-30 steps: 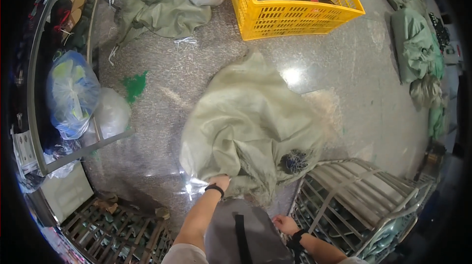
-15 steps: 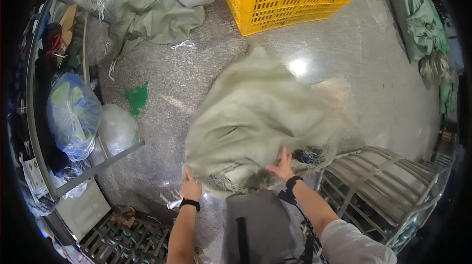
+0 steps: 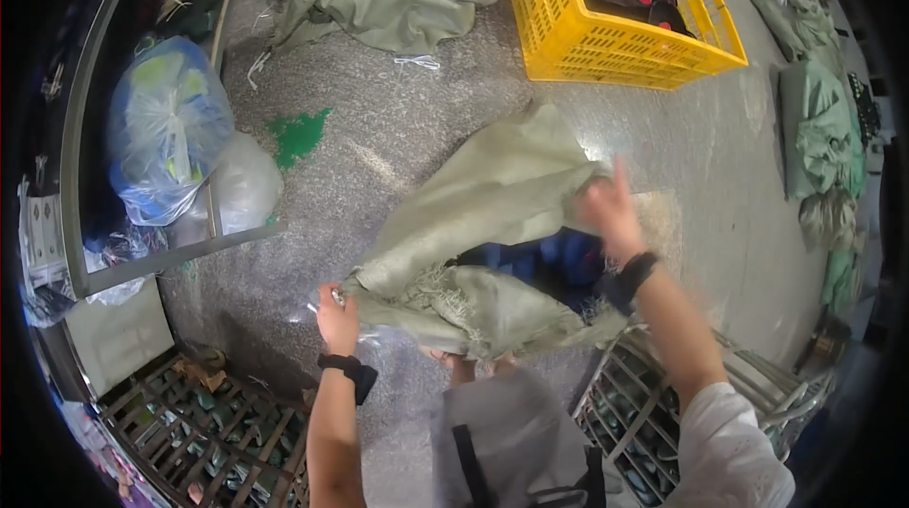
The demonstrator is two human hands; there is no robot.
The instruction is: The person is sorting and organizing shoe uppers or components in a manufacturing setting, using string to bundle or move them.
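An olive-green woven sack [image 3: 473, 196] lies on the floor in front of me, its frayed mouth spread apart. Through the gap shows something dark blue [image 3: 540, 262], too deep in shadow to name. My left hand [image 3: 338, 319] is closed on the sack's left corner at the mouth. On the far right edge of the mouth, my right hand [image 3: 611, 214] grips the cloth and holds it up; its fingers are partly smeared by motion. Both wrists wear black bands.
A yellow crate [image 3: 606, 58] with black and red items stands at the far side. Stuffed plastic bags [image 3: 170, 139] sit by a metal frame [image 3: 180, 257] at left. Slatted racks flank me, one at the lower left [image 3: 208, 442]. Green bundles [image 3: 819, 129] lie at right.
My right hand has moved up and right, pulling the sack's upper edge back, so the mouth gapes and dark blue contents show. The left hand has closed on the corner. The view has shifted.
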